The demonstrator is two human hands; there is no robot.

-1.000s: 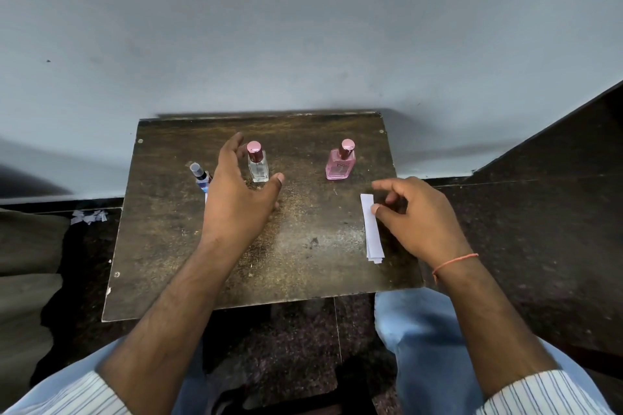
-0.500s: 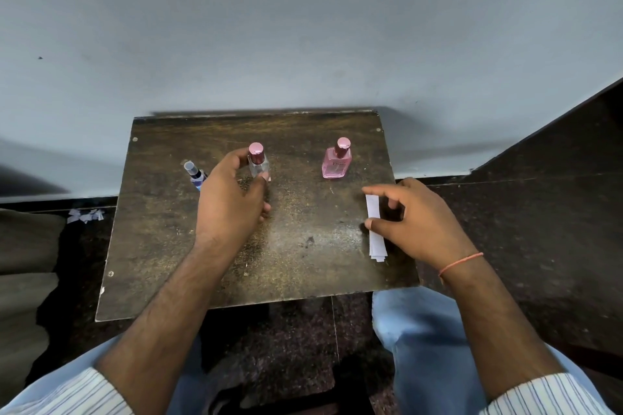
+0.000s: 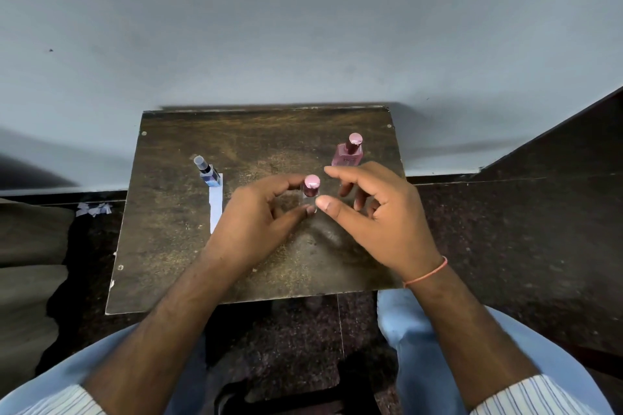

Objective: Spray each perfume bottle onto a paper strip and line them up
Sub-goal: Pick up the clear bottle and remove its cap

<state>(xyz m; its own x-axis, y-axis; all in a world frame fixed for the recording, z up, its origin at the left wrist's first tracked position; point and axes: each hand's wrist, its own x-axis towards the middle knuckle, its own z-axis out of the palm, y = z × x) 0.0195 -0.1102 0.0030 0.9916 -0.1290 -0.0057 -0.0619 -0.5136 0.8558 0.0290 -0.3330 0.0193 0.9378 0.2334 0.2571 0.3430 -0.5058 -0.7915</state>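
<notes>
— Dark, scuffed worktop (image 3: 188,266) against a grey wall; what's nearest?

— Left hand (image 3: 256,219) grips the clear bottle (image 3: 310,194) by its body, pink cap on. Right hand (image 3: 374,212) is just beside it, fingers loosely spread, holding nothing.

— Beyond them?

— Pink bottle (image 3: 349,153) past the right hand; blue bottle (image 3: 206,173) on a paper strip (image 3: 215,209) left of the left hand.

— Step?

— Probably uncapping; the right hand must pinch that cap, then fetch a strip.
</notes>
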